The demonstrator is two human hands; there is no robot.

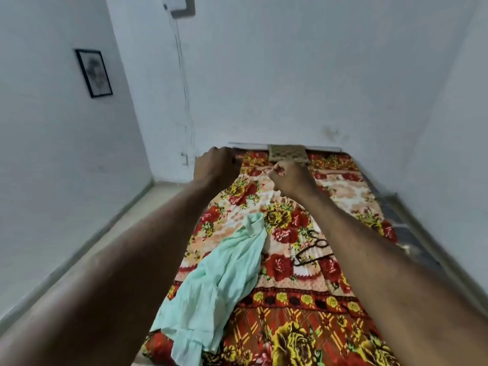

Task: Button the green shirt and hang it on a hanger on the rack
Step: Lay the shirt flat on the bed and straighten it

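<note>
Hands as empty fists, left hand, right hand; green shirt on bedspread

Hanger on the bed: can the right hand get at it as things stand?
Probably yes. The hanger lies uncovered on the blanket, apart from the green shirt, beside the right forearm. The right hand is curled, holds nothing visible, and hovers farther up the blanket, so it would need drawing back.

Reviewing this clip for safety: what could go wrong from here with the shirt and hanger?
1. The crumpled pale green shirt lies at the left edge of the floral bedspread; it might slide to the floor.
2. The black hanger is partly hidden by the right forearm, so a blind reach could snag it.
</note>
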